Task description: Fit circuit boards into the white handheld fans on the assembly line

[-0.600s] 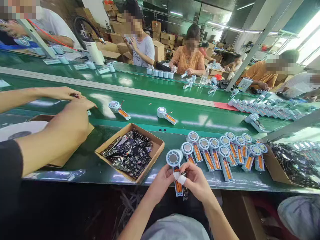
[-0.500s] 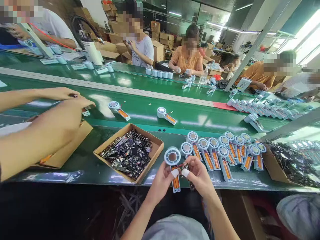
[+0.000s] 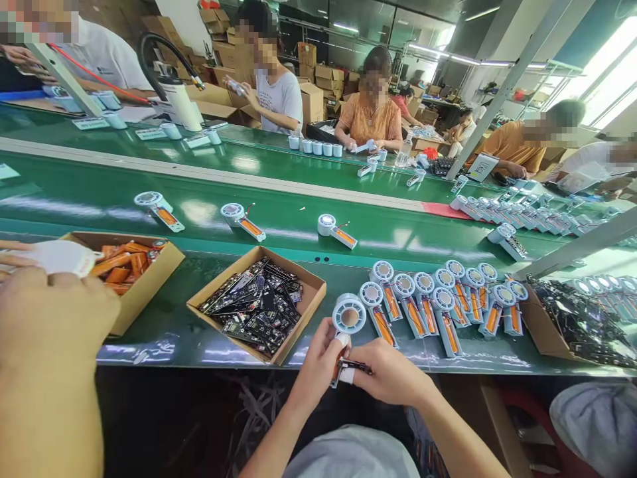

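My left hand (image 3: 318,362) is closed round the handle of a pale blue fan shell (image 3: 348,315), whose round head points away from me just over the table's near edge. My right hand (image 3: 391,373) pinches a thin black circuit board (image 3: 355,364) lying crosswise against the handle. White tape wraps the thumb tips of both hands. A cardboard box of black circuit boards (image 3: 259,307) stands just left of my hands. A row of several fan shells with orange batteries (image 3: 438,302) lies to the right.
Three fan shells (image 3: 239,218) lie spaced along the green belt (image 3: 298,226). A co-worker's arm (image 3: 47,358) fills the lower left beside a box of orange batteries (image 3: 130,260). Other people work across the belt. A box of parts (image 3: 582,325) sits at right.
My hands dropped lower and turned the shell, and the board now lies crosswise on its handle. The co-worker's hands left the belt, leaving a fan shell there and uncovering the battery box.
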A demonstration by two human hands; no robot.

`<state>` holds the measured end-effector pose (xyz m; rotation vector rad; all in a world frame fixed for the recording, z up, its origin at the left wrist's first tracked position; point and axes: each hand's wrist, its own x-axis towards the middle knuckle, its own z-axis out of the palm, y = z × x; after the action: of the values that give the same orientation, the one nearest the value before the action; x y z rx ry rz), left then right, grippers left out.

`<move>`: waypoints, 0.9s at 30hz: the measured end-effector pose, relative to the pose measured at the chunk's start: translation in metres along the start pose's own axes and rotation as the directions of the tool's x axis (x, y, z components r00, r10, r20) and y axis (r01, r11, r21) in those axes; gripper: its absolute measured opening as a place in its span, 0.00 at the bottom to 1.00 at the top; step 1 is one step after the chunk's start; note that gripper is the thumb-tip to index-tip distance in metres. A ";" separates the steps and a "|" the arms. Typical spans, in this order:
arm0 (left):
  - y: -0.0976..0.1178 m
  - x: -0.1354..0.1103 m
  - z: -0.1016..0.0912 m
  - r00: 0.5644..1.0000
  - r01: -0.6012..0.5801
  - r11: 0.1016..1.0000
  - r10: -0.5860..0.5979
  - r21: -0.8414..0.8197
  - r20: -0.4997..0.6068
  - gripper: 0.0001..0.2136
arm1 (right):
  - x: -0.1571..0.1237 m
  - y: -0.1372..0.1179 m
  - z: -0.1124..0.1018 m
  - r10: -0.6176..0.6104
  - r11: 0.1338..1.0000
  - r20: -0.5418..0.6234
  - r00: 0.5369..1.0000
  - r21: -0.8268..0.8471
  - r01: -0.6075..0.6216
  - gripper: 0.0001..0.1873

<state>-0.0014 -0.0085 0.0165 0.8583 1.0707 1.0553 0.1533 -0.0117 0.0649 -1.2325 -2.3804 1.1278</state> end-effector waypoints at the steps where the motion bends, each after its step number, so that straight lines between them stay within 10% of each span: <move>1: 0.000 -0.001 0.000 1.000 0.025 0.999 -0.024 -0.040 0.020 0.05 | 0.002 0.003 0.003 0.023 0.991 -0.015 1.000 0.130 -0.021 0.11; 7: -0.005 -0.006 -0.004 0.994 0.040 0.955 -0.008 -0.295 0.109 0.15 | 0.009 0.019 0.027 0.218 0.766 -0.114 0.969 0.635 -0.098 0.31; 13: -0.008 -0.011 -0.001 0.995 -0.070 0.995 0.074 -0.064 0.065 0.18 | 0.008 0.015 0.042 0.293 0.709 -0.276 0.915 0.705 -0.015 0.33; 20: -0.008 -0.009 0.013 0.990 -0.087 0.994 0.093 0.064 -0.106 0.06 | -0.008 0.003 0.052 0.380 0.822 -0.509 0.773 0.569 -0.029 0.17; 27: -0.001 -0.003 0.011 0.995 0.030 0.998 -0.026 0.046 -0.101 0.06 | -0.020 0.021 0.070 -0.022 0.999 -0.773 0.634 -0.048 -0.024 0.20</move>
<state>0.0088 -0.0121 0.0192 0.8331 1.1926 1.0620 0.1419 -0.0566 0.0052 -1.3617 -1.7245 0.3637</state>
